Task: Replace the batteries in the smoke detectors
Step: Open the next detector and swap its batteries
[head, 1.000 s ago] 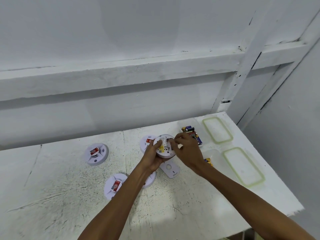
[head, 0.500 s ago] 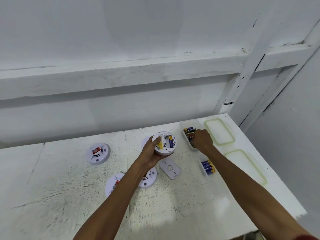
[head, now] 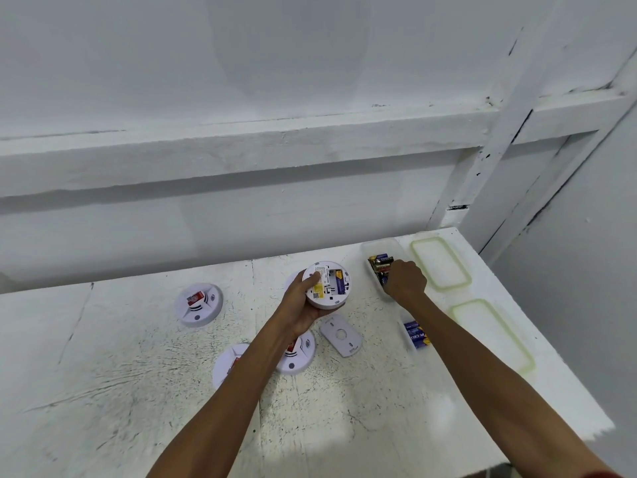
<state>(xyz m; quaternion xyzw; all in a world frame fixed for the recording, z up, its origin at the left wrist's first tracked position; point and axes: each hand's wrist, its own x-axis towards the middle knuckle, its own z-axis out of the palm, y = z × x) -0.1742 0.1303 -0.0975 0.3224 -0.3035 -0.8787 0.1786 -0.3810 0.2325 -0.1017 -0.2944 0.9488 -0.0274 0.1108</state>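
White, scuffed bench (head: 344, 426) carries everything. Nearest, a near detector (head: 224, 369) and a second detector (head: 301, 355) lie partly under the left forearm. A loose cover plate (head: 341, 335) sits just beside them, with blue batteries (head: 417, 334) to its right. Farther on, the left hand (head: 303, 307) closes its grip round the open detector (head: 327, 282), back side up, one blue cell seated. The right hand (head: 406, 279) reaches into the far tub (head: 379, 244) of mixed batteries (head: 379, 265). Its fingers are hidden, so I cannot tell whether its grip holds one. That tub may hold spent cells, so an old one could go back in or be seated reversed.
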